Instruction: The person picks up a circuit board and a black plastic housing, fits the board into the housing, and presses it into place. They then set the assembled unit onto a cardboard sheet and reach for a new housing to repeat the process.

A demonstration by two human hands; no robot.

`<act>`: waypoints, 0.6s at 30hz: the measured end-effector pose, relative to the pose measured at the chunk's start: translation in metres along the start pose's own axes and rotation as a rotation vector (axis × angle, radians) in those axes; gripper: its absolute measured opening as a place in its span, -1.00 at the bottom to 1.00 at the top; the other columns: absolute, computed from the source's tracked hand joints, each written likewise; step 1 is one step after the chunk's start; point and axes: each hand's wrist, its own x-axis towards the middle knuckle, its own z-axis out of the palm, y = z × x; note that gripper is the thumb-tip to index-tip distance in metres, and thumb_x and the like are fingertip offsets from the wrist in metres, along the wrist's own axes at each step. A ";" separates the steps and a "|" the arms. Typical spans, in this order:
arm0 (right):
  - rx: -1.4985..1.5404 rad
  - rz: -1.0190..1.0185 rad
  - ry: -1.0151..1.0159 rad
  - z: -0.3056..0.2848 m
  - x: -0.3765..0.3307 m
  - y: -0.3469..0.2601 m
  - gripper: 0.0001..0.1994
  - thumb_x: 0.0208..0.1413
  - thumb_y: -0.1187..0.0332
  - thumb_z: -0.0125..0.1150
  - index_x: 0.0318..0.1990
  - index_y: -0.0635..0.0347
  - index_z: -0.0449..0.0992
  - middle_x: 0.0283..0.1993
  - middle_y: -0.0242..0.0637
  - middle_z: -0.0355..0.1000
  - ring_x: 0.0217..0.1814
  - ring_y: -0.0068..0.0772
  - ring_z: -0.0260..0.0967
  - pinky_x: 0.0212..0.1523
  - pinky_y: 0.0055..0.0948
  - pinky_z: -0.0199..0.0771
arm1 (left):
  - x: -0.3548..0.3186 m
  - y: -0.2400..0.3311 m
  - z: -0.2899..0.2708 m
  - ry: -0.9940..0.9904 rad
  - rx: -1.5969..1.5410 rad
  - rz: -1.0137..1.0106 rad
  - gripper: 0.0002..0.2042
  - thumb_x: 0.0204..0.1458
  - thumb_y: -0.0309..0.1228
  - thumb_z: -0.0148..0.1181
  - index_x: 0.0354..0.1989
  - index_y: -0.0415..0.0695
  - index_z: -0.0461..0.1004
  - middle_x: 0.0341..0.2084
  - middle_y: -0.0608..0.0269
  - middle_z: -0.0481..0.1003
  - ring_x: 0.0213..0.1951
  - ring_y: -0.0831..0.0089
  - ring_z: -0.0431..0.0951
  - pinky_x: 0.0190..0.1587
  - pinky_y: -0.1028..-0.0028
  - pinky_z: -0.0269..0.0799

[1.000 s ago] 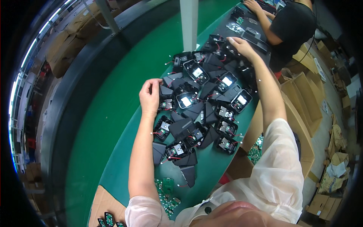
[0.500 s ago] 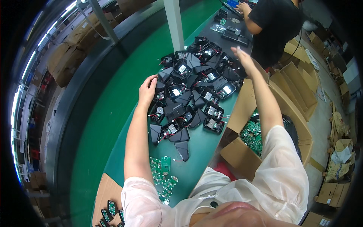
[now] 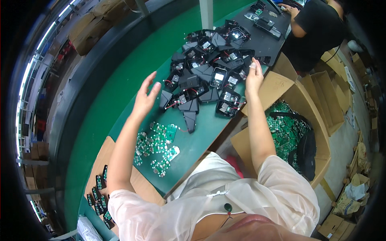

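Observation:
A heap of black plastic housings (image 3: 189, 82), several with metal parts and red wires inside, lies on the dark green tabletop. To the left of the heap is my left hand (image 3: 145, 97), its thumb and fingers apart and nothing in it. My right hand (image 3: 254, 78) stands at the heap's right edge, fingers stretched upward and empty. Whether it touches the nearest housing I cannot tell. Close to my left forearm lies a loose group of green circuit boards (image 3: 155, 140).
An open carton (image 3: 323, 148) on my right holds many green circuit boards (image 3: 281, 128) and a black bag. Cardboard (image 3: 138, 180) at lower left carries small black parts with boards. A grey post (image 3: 206, 16) rises behind the heap. A co-worker in black (image 3: 321, 30) works at the far right.
My right hand has come down and nearer, to the heap's right edge. My left hand has moved off the heap's left side, and its fingers have spread. The housings sit closer together.

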 end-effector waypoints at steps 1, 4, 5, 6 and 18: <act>-0.063 -0.064 0.024 -0.001 -0.006 -0.003 -0.70 0.17 0.27 -0.09 -0.04 0.23 0.42 0.16 -0.09 0.18 0.17 -0.28 0.15 0.13 -0.46 0.11 | -0.011 0.013 0.007 -0.010 0.102 0.091 -0.50 0.02 -0.20 0.08 0.13 -0.09 0.21 0.09 0.03 0.23 0.13 0.21 0.20 0.16 0.32 0.07; -0.429 -0.214 -0.031 0.005 -0.017 0.004 -0.63 0.14 0.18 -0.07 0.05 0.11 0.34 0.20 0.01 0.10 0.22 -0.04 0.07 0.15 -0.28 0.10 | -0.041 0.055 0.040 -0.027 0.355 0.375 -0.47 -0.09 -0.25 0.17 0.10 -0.09 0.24 0.10 -0.01 0.18 0.14 0.07 0.15 0.17 0.23 0.03; -0.528 -0.177 -0.094 0.002 -0.020 -0.007 -0.61 0.13 0.14 -0.07 0.06 0.08 0.33 0.20 0.03 0.08 0.22 0.00 0.06 0.16 -0.25 0.10 | -0.046 0.067 0.051 -0.058 0.389 0.434 -0.47 -0.12 -0.26 0.19 0.09 -0.09 0.25 0.10 -0.02 0.17 0.15 0.05 0.13 0.17 0.21 0.03; -0.653 -0.070 -0.207 -0.002 -0.021 -0.029 -0.59 0.11 0.07 -0.06 0.06 0.03 0.34 0.23 -0.02 0.06 0.21 0.01 0.07 0.15 -0.25 0.11 | -0.051 0.072 0.060 -0.062 0.395 0.484 -0.46 -0.13 -0.26 0.20 0.08 -0.08 0.25 0.11 0.00 0.15 0.15 0.05 0.13 0.16 0.20 0.04; -0.474 -0.165 0.068 -0.027 0.028 0.018 -0.66 0.08 0.30 -0.02 0.00 0.23 0.31 0.04 -0.05 0.27 0.10 -0.06 0.18 0.09 -0.27 0.16 | -0.074 0.072 0.141 -0.381 0.714 0.930 -0.54 -0.13 -0.24 0.14 0.03 0.02 0.29 0.09 0.20 0.22 0.23 0.30 0.05 0.23 0.08 -0.14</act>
